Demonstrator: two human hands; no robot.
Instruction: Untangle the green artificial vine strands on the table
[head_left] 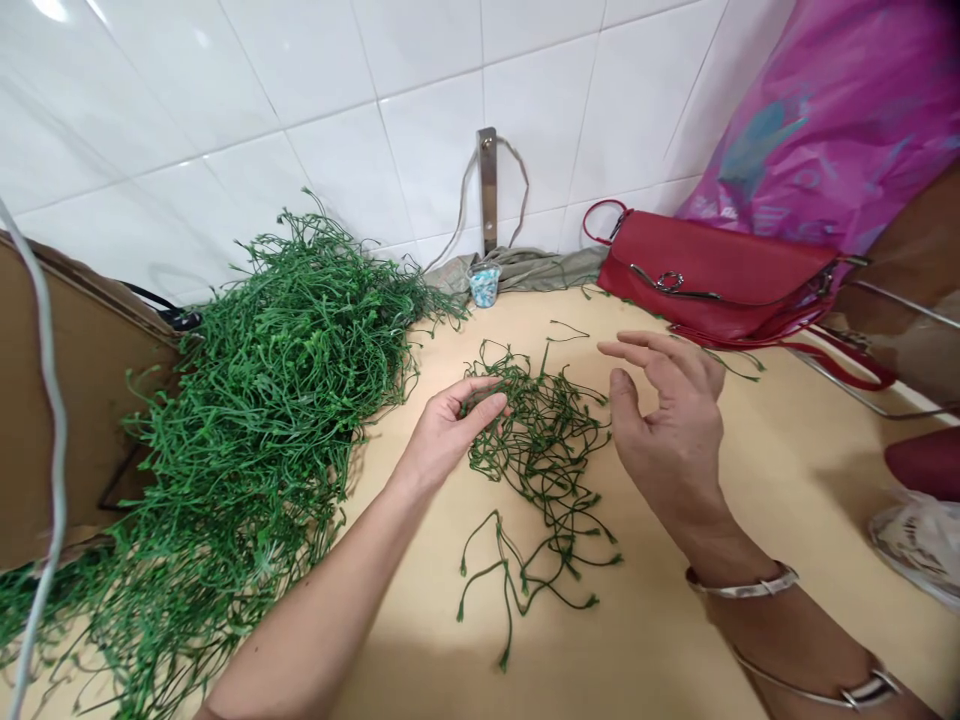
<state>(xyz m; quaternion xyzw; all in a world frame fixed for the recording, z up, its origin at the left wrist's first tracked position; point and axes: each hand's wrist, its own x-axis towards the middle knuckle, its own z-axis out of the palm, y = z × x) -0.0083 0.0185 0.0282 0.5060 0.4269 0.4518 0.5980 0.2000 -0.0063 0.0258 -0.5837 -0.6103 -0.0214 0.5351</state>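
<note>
A small green pile (541, 420) of thin, bendy stems with little knobs on their ends lies in the middle of the tan bench (795, 480). Take that pile as the middle of a clock, with 12 at the wall (420, 90).

The left hand (459, 425) is at 9 o'clock, right on the pile's edge. Its grip is pinching a few stems between the thumb and the bent fingers. The right hand (670, 415) is at 3 o'clock, just beside the pile. Its grip is spread wide, with the thumb away from the fingers and nothing in it. A shiny bracelet (750, 585) goes around that wrist.

At 6 o'clock a few loose stems (508, 612) stick out from the pile. A much bigger green heap (277, 370) sits at 9 to 10 o'clock, next to a brown box (67, 400) farther out.

Near 11 o'clock stands a little clear cup (484, 285) with blue and white bits inside. A gray cloth (544, 268) lies behind it, and a metal strip (488, 190) goes up the white tiles. At 2 o'clock is a red purse (720, 270), with a big purple bag (832, 140) behind it.
</note>
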